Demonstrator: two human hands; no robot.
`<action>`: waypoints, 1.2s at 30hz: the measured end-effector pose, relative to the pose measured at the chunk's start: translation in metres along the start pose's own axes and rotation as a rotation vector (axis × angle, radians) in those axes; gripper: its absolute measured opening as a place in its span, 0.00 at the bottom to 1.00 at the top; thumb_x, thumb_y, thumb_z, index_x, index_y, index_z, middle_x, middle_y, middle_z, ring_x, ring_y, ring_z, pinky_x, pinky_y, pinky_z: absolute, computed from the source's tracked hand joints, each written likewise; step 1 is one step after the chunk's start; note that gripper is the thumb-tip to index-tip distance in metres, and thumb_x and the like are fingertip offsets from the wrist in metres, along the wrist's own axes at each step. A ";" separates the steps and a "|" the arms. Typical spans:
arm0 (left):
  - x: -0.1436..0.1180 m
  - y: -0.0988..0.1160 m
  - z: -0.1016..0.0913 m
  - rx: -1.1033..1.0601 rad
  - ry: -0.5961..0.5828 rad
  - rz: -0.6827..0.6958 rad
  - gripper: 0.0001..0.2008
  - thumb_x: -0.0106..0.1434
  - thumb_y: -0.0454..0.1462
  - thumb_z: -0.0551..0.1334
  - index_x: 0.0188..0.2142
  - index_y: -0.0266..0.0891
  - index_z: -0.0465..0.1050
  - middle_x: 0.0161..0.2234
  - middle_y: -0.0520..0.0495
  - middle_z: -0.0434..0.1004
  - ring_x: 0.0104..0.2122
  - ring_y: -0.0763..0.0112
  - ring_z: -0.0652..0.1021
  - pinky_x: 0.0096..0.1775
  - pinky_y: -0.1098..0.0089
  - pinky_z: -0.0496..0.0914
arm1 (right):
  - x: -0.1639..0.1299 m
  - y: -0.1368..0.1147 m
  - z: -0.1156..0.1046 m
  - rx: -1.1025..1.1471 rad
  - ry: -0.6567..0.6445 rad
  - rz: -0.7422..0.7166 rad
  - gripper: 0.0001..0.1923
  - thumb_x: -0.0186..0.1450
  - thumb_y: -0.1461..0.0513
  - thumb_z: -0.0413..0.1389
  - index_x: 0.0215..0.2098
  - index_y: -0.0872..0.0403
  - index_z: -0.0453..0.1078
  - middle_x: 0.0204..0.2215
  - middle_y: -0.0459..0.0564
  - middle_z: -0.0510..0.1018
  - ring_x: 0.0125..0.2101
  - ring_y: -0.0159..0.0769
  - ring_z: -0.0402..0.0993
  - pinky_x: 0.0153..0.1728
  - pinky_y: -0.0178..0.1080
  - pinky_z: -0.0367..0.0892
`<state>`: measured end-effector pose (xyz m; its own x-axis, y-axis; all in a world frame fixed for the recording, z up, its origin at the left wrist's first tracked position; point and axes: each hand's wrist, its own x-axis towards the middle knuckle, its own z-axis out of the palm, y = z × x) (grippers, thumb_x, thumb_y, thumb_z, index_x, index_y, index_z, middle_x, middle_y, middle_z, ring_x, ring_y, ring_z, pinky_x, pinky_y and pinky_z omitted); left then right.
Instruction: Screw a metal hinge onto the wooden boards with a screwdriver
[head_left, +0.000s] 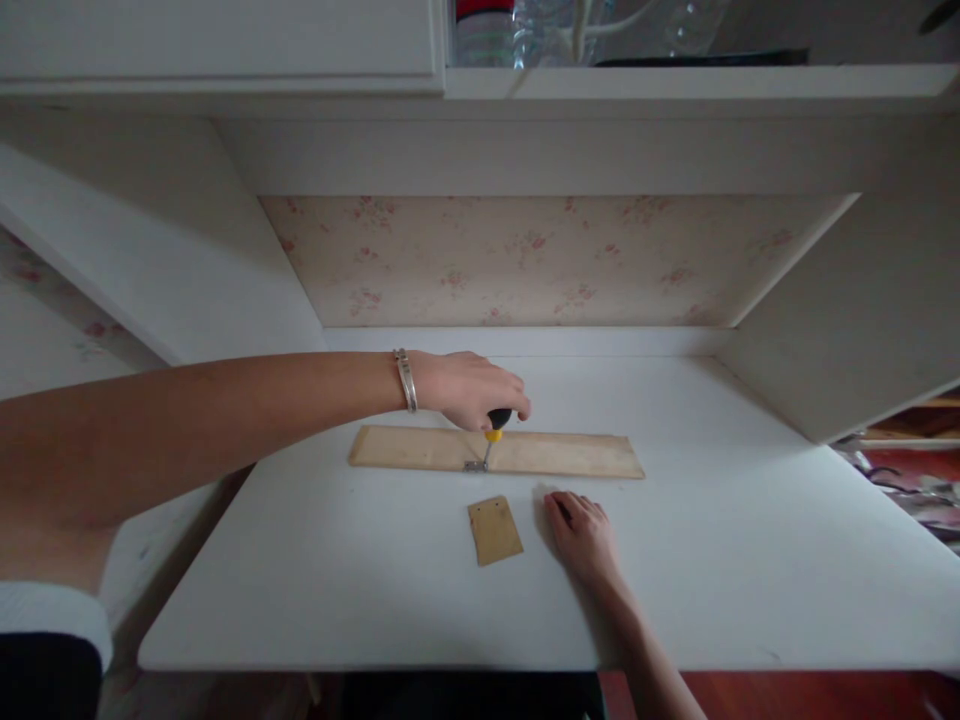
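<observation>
Your left hand [469,388] sits just above the middle of the frame, its grip closed around the black handle of a screwdriver [495,430]. The tool stands nearly upright, tilted a little, with a yellow collar below the handle and its tip down on a small metal hinge [475,465]. That hinge lies at the near edge of a long wooden strip [555,455], which stretches left to right across the table [720,540] directly under your grip. So the screwdriver hangs straight below your fingers, and the strip touches only the tool's tip, not your hand. A silver bracelet [406,380] circles your left wrist.

Your right hand [583,532] lies lower, right of centre, flat on the table with its fingers loosely spread and nothing in its grip. Just to its left, apart from it, lies a small wooden plate [495,530] with two tiny holes near its top edge, close in front of the strip and the hinge.

Floral wallpaper [525,260] backs the alcove in the upper middle, and bottles [540,30] stand on a shelf at the top of the frame.
</observation>
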<state>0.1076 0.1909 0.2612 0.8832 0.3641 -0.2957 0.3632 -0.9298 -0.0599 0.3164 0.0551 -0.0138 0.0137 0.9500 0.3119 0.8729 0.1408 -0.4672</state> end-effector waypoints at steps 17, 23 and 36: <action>0.005 -0.001 0.010 0.064 0.047 -0.136 0.18 0.65 0.50 0.52 0.45 0.44 0.70 0.39 0.42 0.74 0.36 0.60 0.74 0.35 0.64 0.65 | 0.001 0.001 0.000 -0.026 -0.023 0.003 0.19 0.70 0.55 0.43 0.35 0.53 0.73 0.32 0.49 0.77 0.34 0.38 0.71 0.38 0.38 0.57; 0.000 -0.001 0.007 0.094 0.025 0.028 0.19 0.59 0.43 0.62 0.51 0.49 0.65 0.49 0.47 0.68 0.36 0.65 0.74 0.33 0.68 0.64 | 0.001 0.001 0.000 -0.029 -0.020 0.000 0.18 0.70 0.55 0.43 0.35 0.53 0.73 0.32 0.49 0.77 0.34 0.38 0.71 0.38 0.38 0.58; 0.003 0.003 0.004 0.038 -0.007 -0.003 0.18 0.60 0.43 0.62 0.49 0.47 0.65 0.48 0.46 0.69 0.39 0.64 0.73 0.33 0.68 0.63 | 0.000 0.002 0.002 -0.016 -0.012 0.007 0.19 0.70 0.54 0.43 0.35 0.53 0.73 0.32 0.50 0.77 0.34 0.38 0.71 0.38 0.38 0.58</action>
<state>0.1100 0.1893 0.2566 0.8800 0.3663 -0.3023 0.3541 -0.9302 -0.0966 0.3175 0.0558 -0.0161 0.0135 0.9543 0.2985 0.8805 0.1301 -0.4559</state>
